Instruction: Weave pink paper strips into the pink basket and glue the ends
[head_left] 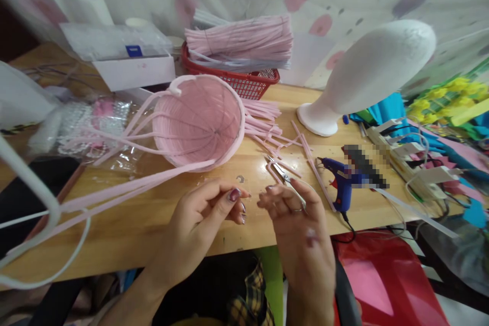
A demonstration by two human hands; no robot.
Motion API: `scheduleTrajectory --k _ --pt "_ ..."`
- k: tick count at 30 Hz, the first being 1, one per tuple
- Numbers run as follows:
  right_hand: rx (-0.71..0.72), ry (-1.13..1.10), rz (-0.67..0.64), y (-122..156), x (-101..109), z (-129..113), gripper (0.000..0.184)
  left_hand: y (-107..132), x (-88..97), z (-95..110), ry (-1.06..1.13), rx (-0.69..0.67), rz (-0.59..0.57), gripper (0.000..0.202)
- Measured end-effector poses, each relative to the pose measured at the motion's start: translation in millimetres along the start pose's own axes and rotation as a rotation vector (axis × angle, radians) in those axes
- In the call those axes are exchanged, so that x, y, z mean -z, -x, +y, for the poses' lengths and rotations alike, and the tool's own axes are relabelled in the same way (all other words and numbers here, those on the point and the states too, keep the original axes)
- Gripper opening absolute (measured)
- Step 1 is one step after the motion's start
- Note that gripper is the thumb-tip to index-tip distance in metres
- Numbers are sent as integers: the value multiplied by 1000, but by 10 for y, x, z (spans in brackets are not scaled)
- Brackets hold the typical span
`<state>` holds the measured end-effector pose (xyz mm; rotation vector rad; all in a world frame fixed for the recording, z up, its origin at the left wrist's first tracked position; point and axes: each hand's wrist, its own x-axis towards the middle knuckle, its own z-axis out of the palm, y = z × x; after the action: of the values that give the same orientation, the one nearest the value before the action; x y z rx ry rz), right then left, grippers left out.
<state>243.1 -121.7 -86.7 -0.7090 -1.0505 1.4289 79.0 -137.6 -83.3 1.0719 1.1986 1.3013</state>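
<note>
Over the table's front edge, my left hand [208,214] has its thumb pressed to its curled fingers; whatever may be between them is too small or hidden to name. My right hand [301,229] faces it, palm turned up and fingers loosely apart, with nothing visible in it. Behind my left hand lies a pink bowl-shaped piece of fuzzy chenille stems [202,117], its hollow side toward me and long stems trailing left. Scissors [284,175] lie partly behind my right hand. To the right rests a blue glue gun [342,181].
A white foam head form [374,71] stands at the back right. Behind the pink piece, a red basket [244,84] carries bundled chenille stems [240,38]. Loose pink stems [263,119] lie beside it. Bagged beads [99,122] are left, a power strip [405,158] right.
</note>
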Motion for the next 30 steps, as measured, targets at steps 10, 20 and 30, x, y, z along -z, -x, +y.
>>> scheduleTrajectory --k 10,20,30 --pt "519 834 -279 -187 -172 87 18 28 25 -11 -84 -45 -6 17" --pt "616 798 -466 -269 -76 84 20 -20 -14 -62 371 234 -246 36" --pt "679 733 -30 -364 -5 81 20 35 106 -41 508 174 -127 42"
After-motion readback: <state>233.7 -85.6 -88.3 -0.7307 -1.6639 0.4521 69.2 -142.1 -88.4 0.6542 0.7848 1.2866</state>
